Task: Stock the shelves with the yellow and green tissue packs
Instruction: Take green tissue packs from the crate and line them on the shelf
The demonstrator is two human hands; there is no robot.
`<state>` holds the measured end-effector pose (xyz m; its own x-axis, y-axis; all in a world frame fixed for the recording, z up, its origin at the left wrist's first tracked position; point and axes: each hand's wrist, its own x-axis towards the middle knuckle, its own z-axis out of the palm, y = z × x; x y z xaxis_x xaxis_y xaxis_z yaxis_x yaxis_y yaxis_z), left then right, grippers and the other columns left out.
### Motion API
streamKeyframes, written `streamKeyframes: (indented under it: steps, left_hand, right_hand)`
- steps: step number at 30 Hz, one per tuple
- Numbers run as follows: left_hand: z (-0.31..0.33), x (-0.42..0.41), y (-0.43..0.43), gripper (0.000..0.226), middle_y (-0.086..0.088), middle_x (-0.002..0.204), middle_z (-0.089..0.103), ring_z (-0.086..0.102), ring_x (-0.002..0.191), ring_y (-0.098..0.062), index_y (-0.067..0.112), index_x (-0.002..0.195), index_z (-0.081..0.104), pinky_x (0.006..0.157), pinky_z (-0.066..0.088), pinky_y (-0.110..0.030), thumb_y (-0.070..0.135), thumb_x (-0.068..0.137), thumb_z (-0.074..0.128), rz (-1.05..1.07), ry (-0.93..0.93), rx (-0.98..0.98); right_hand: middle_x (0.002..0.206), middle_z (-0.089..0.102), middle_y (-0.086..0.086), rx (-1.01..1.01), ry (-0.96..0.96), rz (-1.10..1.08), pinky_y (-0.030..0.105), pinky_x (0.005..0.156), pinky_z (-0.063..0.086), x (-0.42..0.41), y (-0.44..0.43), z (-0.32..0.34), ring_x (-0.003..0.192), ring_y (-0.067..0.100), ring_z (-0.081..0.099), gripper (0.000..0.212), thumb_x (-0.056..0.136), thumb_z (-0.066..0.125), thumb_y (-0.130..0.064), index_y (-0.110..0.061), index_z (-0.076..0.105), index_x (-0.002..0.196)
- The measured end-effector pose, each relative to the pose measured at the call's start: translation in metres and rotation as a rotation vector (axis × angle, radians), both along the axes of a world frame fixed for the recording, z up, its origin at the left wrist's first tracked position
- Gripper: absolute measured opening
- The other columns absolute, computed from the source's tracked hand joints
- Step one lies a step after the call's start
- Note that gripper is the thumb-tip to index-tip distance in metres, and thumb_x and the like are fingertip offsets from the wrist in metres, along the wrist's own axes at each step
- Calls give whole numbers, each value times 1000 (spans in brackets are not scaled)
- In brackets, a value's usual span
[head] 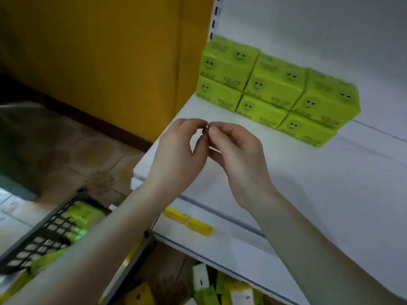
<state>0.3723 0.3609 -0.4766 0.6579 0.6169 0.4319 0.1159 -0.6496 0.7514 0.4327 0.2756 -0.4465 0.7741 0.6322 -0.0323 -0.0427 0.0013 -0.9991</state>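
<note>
Fingers [198, 124] of left hand [176, 155] and right hand [240, 155] are meeting, curled (holding anything? we cannot tell). We are expecting light, squashy tissue packs [273, 89], best gripped across long sides.

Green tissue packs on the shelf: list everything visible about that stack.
The green tissue packs form a block of six: three columns, two high, pressed side by side. Wrappers look like glossy lime-green plastic film, printed with smiley faces and dark lettering too blurred to read. They lie flat on the white shelf, at its left rear near the back panel. The left hand and right hand are in front, clear of them.
</note>
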Motion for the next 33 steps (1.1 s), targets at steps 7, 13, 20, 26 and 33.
streamKeyframes:
  steps: [7, 13, 20, 26, 33]
  left_hand:
    - [-54, -161, 43, 24, 17, 89, 61, 62, 84, 0, 29, 102, 56, 71, 50, -12, 12, 86, 52, 379, -41, -123]
    - [-198, -288, 59, 27, 0, 93, 66, 63, 87, -13, 9, 106, 64, 73, 48, -18, 20, 84, 53, 571, 231, -113]
    - [-360, -393, 26, 38, -4, 116, 59, 55, 109, -19, 14, 124, 58, 91, 42, -26, 29, 89, 59, 627, 694, -224]
    - [-393, -441, -4, 45, 2, 121, 57, 54, 109, -15, 18, 127, 55, 93, 44, -27, 42, 88, 57, 523, 925, -299]
    - [-398, -451, 9, 17, 0, 89, 61, 52, 82, -14, 11, 101, 68, 65, 36, -18, 19, 92, 56, 581, 767, -244]
  right_hand:
    - [90, 67, -7, -4, -155, 547, 20, 79, 55, -134, 77, -50, 90, 6, 66, 16, 89, 59, -13, -28, 58, 88]
    - [99, 64, 2, -200, -164, 909, 28, 83, 53, -221, 126, -206, 90, 11, 62, 13, 89, 59, -13, -21, 56, 99]
    - [105, 64, 8, -585, -453, 1324, 34, 81, 53, -295, 147, -374, 97, 20, 63, 28, 92, 56, -23, -13, 56, 117]
    - [96, 59, 7, -895, -677, 1676, 28, 65, 55, -333, 134, -420, 81, 19, 64, 35, 98, 45, -27, -9, 48, 128]
    - [86, 60, 1, -869, -451, 1561, 24, 68, 54, -333, 116, -424, 72, 11, 62, 35, 95, 53, -23, -11, 50, 127]
